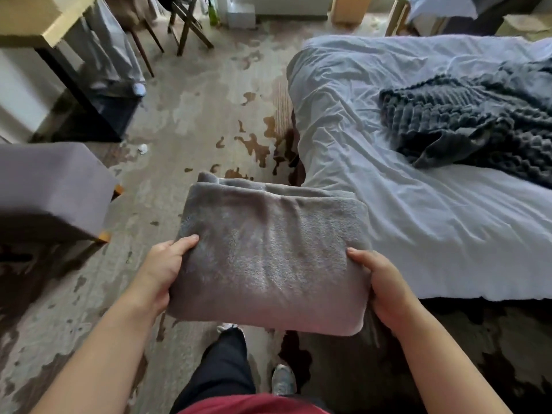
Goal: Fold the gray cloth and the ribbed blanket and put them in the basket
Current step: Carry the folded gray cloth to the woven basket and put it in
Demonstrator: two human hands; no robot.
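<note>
The gray cloth is folded into a thick, fluffy rectangle and held in the air over the floor, in front of my body. My left hand grips its left edge with the thumb on top. Its right edge is held the same way by my right hand. The ribbed blanket, dark gray and knobbly, lies crumpled and unfolded on the bed at the right. No basket shows in this view.
The bed with a pale wrinkled sheet fills the right side. A purple padded stool stands at the left, a desk with a dark bin at the far left, wooden chairs behind. Patterned carpet runs between them.
</note>
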